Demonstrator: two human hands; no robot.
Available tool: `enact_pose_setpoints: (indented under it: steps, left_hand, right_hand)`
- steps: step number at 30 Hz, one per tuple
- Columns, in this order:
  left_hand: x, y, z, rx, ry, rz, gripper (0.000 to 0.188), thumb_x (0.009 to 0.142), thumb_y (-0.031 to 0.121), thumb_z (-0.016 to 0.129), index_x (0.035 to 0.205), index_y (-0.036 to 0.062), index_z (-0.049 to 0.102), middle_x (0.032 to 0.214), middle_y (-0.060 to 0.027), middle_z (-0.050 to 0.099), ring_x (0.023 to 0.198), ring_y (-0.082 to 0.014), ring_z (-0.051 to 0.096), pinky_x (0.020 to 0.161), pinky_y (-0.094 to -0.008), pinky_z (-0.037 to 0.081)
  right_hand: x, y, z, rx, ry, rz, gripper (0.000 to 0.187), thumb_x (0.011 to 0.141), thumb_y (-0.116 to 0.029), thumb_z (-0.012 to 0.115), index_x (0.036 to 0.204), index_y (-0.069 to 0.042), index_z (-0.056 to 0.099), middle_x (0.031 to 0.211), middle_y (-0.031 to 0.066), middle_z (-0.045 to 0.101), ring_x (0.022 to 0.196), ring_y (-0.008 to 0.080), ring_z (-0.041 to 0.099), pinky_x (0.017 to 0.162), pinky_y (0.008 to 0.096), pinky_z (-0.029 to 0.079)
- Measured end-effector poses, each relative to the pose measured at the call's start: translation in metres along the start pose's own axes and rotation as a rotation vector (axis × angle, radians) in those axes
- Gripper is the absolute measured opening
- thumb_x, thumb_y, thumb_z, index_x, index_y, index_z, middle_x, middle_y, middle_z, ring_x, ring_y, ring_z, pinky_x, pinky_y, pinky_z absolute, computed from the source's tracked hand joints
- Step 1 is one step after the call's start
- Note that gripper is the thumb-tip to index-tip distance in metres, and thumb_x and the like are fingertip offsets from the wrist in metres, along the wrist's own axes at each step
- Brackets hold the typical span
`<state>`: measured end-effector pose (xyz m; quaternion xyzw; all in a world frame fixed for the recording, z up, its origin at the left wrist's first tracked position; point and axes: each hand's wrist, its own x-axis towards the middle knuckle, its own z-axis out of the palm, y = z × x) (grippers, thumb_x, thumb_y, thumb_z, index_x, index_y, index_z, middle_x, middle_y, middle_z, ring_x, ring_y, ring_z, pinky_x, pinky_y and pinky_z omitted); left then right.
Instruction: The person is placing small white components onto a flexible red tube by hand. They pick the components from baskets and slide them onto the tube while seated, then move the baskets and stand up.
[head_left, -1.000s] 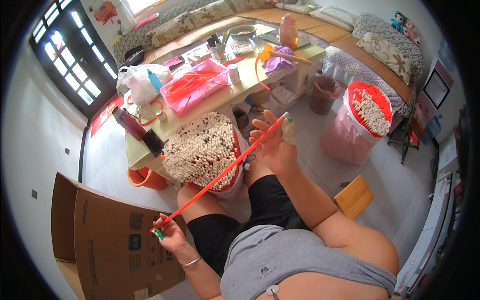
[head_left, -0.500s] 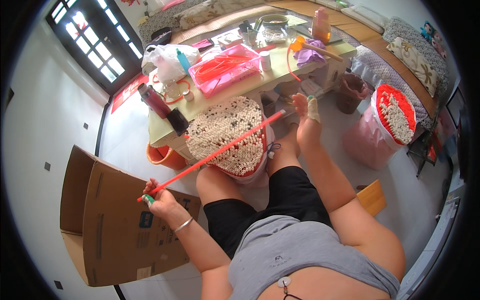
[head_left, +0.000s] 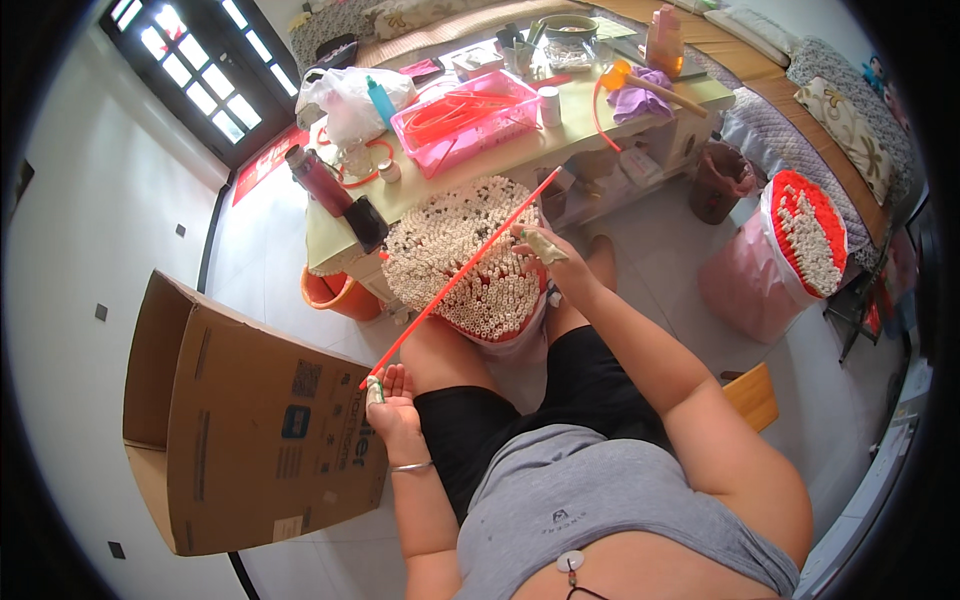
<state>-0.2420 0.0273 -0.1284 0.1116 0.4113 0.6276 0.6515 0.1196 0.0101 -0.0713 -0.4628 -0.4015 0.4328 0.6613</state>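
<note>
A long, thin red stick slants across the space before my knees, its far end by the table. My left hand pinches its near end at the taped thumb, the other fingers extended. My right hand, thumb also taped, reaches in from the right with fingers stretched out. Its fingertips are beside the stick's upper half; whether they touch is unclear. Beneath the stick, between my legs, stands a wide bundle of tightly packed pieces with pale round ends, some dark, with red lower down.
Ahead stands a pale table with a pink basket of red strips, bottles and a mallet. A large cardboard box is at left, an orange bucket behind it. At right are a bag-lined container and a bin.
My left hand has moved right and inward with the stick, which now slopes more steeply. My right hand has come left and lower, close to the stick.
</note>
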Motion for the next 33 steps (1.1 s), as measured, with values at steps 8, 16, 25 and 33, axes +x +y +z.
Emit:
enact_pose_setpoints:
  steps: [8,16,25,33]
  left_hand:
    - [-0.030,0.022,0.002,0.353,-0.197,-0.109,0.036,0.100,0.028,0.044,0.106,-0.0014,0.063,0.090,-0.0146,0.070,0.084,-0.0308,0.069,0.075,-0.0419,0.057]
    - [-0.099,-0.003,0.093,0.905,-0.595,0.622,0.014,0.093,0.005,0.060,0.104,-0.0008,0.066,0.091,-0.0082,0.067,0.082,-0.0165,0.065,0.078,-0.0267,0.052]
    - [-0.138,-0.003,0.151,1.042,-0.682,1.178,0.023,0.077,0.003,0.075,0.100,0.0017,0.072,0.092,-0.0121,0.067,0.090,-0.0263,0.061,0.078,-0.0336,0.051]
    - [-0.130,-0.002,0.142,1.165,-0.709,1.132,0.022,0.078,0.001,0.072,0.100,0.0041,0.072,0.092,-0.0117,0.069,0.091,-0.0290,0.065,0.084,-0.0380,0.051]
  right_hand:
    - [0.003,-0.007,0.027,0.150,-0.020,0.061,0.042,0.103,-0.032,0.048,0.132,-0.002,0.054,0.123,0.0086,0.062,0.096,0.0166,0.067,0.071,0.0276,0.054]
    - [-0.018,-0.005,0.068,0.309,-0.072,0.084,0.039,0.103,-0.027,0.049,0.131,0.000,0.052,0.124,0.0095,0.062,0.095,0.0171,0.067,0.072,0.0269,0.055]
    - [-0.066,-0.022,0.110,0.104,-0.112,-0.035,0.035,0.086,-0.005,0.062,0.120,0.002,0.058,0.108,0.0064,0.063,0.096,0.0100,0.058,0.081,0.0249,0.049]
    - [-0.073,-0.025,0.115,0.070,-0.117,-0.034,0.031,0.087,-0.004,0.062,0.117,0.003,0.059,0.106,0.0060,0.063,0.096,0.0098,0.058,0.083,0.0241,0.048]
